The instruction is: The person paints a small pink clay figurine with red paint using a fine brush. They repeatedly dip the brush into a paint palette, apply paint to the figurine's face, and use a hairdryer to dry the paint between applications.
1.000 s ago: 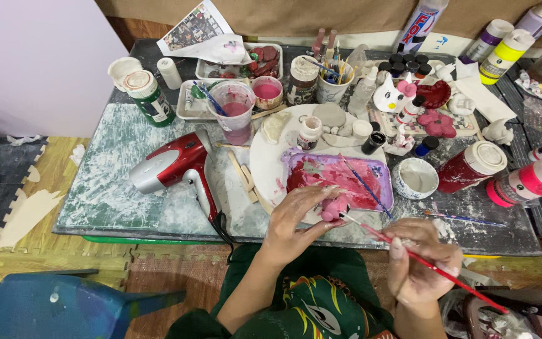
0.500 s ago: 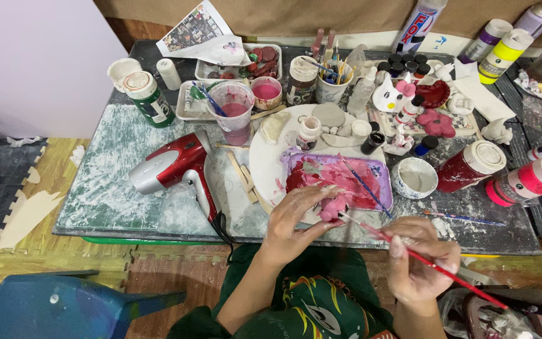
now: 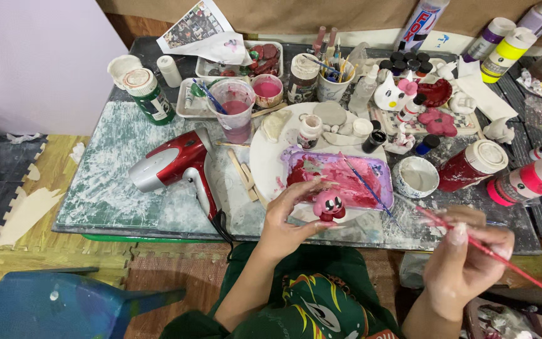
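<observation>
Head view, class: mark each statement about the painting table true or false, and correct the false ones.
1. The left hand holds a small pink figurine. True.
2. The right hand holds a pair of scissors. False: its grip is on a thin red paintbrush.
3. A red hair dryer lies on the table, to the left of the purple paint tray. True.
4. The hair dryer is in the left hand. False: it lies untouched on the table.
5. A clear cup of pinkish water stands behind the hair dryer. True.
</observation>
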